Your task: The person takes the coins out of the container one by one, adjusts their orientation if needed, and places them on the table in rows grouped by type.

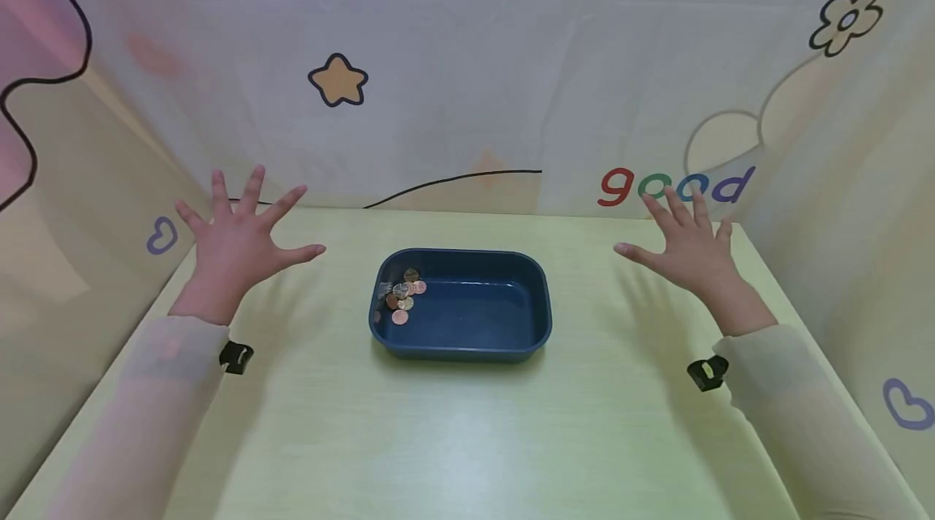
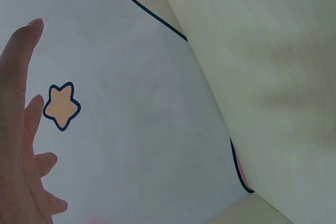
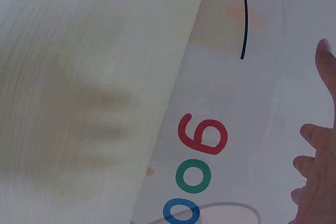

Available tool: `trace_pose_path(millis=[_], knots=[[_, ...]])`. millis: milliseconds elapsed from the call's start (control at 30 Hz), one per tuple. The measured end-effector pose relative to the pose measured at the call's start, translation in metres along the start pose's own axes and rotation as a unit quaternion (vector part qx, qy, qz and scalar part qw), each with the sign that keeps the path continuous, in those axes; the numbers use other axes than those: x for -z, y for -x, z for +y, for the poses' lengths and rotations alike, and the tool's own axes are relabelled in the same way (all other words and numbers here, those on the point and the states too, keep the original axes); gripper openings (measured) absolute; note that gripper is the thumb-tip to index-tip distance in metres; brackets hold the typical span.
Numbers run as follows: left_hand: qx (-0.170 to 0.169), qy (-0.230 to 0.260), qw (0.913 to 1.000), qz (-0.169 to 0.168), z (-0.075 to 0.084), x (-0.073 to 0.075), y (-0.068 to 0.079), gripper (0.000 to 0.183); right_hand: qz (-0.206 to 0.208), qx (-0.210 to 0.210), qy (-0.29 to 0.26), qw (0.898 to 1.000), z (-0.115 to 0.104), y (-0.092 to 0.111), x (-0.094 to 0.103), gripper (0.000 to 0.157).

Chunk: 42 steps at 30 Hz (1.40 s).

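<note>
A dark blue rectangular tray (image 1: 482, 351) stands at the middle of the table. Several copper and silver coins (image 1: 402, 293) lie bunched at its left end. To the left of the tray, my left hand (image 1: 237, 248) is held above the table with its fingers spread and nothing in it. My right hand (image 1: 690, 252) is raised on the other side, fingers also spread wide and holding nothing. In the left wrist view the left hand (image 2: 21, 129) shows along the left edge; the right hand (image 3: 320, 166) appears at the right edge of its own wrist view.
The pale wooden table (image 1: 467, 439) runs back to a printed cloth (image 1: 467, 82) with a star and the word "good". Cloth also hangs along both sides. A small black device (image 1: 236, 357) sits at the left wrist, another black device (image 1: 708, 373) at the right.
</note>
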<state>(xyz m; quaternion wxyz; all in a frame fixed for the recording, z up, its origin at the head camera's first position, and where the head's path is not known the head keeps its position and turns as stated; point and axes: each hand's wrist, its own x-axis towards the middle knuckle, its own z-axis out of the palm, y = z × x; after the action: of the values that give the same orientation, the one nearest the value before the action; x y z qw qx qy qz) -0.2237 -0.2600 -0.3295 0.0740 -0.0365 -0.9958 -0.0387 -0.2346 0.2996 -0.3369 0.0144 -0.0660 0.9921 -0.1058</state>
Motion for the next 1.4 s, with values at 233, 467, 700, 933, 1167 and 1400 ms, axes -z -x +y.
trace_pose_path(millis=[233,467,700,933,1167,1400], knots=[[0.005,0.004,1.0,0.0,-0.001,-0.006,0.005,0.09,0.003,-0.003,-0.009,1.0,0.0,-0.001,-0.009,0.102],[0.008,0.019,0.9997,0.011,-0.001,-0.015,0.005,0.091,0.01,-0.01,-0.024,1.0,0.001,0.0,-0.02,0.102],[0.017,0.025,0.9996,0.003,-0.001,-0.021,0.007,0.092,0.027,-0.011,-0.045,0.999,-0.003,0.003,-0.03,0.1],[0.023,0.039,0.999,0.007,-0.001,-0.028,0.009,0.089,0.049,-0.007,-0.056,0.997,-0.006,0.005,-0.038,0.097],[0.029,0.063,0.9972,0.029,0.002,-0.038,0.013,0.082,0.078,0.015,-0.085,0.993,-0.013,0.004,-0.045,0.086],[0.016,0.091,0.9939,0.059,0.011,-0.051,0.017,0.071,0.067,0.024,-0.124,0.99,-0.025,0.002,-0.05,0.077]])
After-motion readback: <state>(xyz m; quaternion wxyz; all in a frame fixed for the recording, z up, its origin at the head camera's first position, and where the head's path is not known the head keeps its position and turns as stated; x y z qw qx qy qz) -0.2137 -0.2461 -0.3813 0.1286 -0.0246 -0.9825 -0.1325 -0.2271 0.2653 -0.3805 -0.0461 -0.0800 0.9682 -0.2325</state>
